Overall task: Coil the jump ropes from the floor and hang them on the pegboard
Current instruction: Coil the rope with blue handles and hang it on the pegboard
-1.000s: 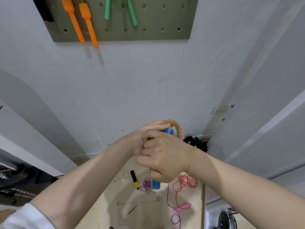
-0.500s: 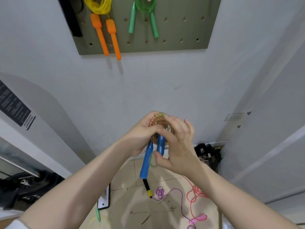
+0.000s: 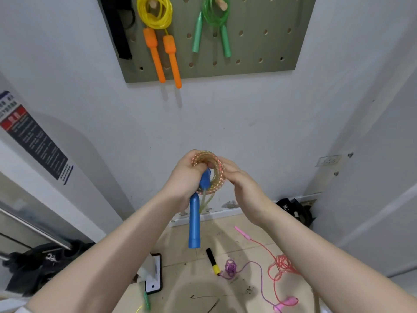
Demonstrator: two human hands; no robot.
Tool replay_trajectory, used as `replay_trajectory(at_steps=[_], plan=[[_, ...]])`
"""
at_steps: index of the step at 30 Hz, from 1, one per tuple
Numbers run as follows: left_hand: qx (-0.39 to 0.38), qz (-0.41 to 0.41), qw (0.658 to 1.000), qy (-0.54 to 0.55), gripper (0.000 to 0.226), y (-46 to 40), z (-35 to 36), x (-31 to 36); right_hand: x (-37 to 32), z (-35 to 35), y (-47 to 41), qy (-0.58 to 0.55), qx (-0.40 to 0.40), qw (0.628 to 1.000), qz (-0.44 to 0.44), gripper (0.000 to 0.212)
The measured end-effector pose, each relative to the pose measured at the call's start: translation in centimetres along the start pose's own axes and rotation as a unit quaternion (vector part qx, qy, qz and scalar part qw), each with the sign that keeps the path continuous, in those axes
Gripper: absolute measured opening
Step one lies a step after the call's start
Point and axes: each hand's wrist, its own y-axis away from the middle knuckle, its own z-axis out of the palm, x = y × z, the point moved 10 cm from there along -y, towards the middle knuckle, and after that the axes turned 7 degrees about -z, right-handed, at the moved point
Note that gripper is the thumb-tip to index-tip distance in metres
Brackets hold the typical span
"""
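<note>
Blue-handled rope (image 3: 207, 172), coiled, is gripped in the left hand (image 3: 184, 181) and pinched by the right hand (image 3: 237, 177), below the pegboard (image 3: 259, 41). Hanging comes next, it seems: a free peg must be found. Pink rope (image 3: 282, 267) remains on the floor (image 3: 191, 279).

Pegboard (image 3: 259, 41) right half bare; yellow rope (image 3: 155, 14), green rope (image 3: 214, 12) occupy pegs.

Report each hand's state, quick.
Left hand: grips the coiled rope and a blue handle.
Right hand: fingers pinch the coil.
</note>
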Motion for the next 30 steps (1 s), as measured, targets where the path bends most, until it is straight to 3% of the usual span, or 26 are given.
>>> replay_trajectory(at_steps=[3, 6, 10, 12, 14, 15, 17, 19, 21, 23, 27, 30], plan=[[-0.019, -0.027, 0.998, 0.056, 0.017, 0.0, -1.1, -0.3, 0.3, 1.1, -0.3, 0.046, -0.045, 0.998, -0.008, 0.057], [-0.049, -0.053, 0.996, 0.055, 0.021, 0.5, -1.7, -0.5, 0.3, 2.3, -0.8, 0.183, -0.059, 0.980, -0.058, 0.037], [-0.063, -0.040, 0.997, -0.021, 0.017, 0.6, -2.8, 0.1, -0.1, 2.6, -1.0, 0.371, -0.066, 0.919, -0.119, 0.021], [-0.032, -0.037, 0.998, -0.031, 0.014, 0.3, -4.3, 0.7, 0.8, 2.0, -0.8, 0.430, -0.076, 0.895, -0.093, 0.015], [-0.006, -0.027, 1.000, -0.015, 0.013, 0.0, -5.6, 1.4, 3.4, 0.6, -0.4, 0.443, -0.095, 0.891, -0.002, 0.001], [-0.005, -0.019, 1.000, -0.004, 0.013, -0.2, -5.9, 1.7, 4.7, 0.1, -0.1, 0.441, -0.108, 0.889, 0.052, 0.009], [-0.018, -0.008, 1.000, 0.003, 0.014, -0.3, -5.7, 2.0, 6.9, -0.7, 0.7, 0.420, -0.126, 0.888, 0.137, 0.002], [-0.032, -0.007, 0.999, -0.009, 0.014, -0.4, -4.9, 1.7, 6.7, -0.8, 0.6, 0.370, -0.107, 0.909, 0.157, 0.029], [-0.049, -0.002, 0.999, -0.021, 0.014, -0.7, -3.5, 1.5, 4.9, -0.5, -0.1, 0.193, -0.038, 0.970, 0.142, 0.038], [-0.069, 0.021, 0.997, -0.032, 0.018, -1.0, -2.0, 1.9, 2.7, 0.1, -1.3, 0.050, 0.005, 0.993, 0.109, 0.034], [-0.061, 0.096, 0.993, -0.046, 0.020, -1.7, 0.1, 4.2, -0.8, -0.1, -3.1, -0.026, 0.047, 0.998, 0.037, 0.034], [-0.008, 0.148, 0.984, -0.102, 0.019, -2.7, 0.8, 6.2, -1.7, -1.8, -3.9, -0.099, 0.088, 0.991, 0.028, 0.051]])
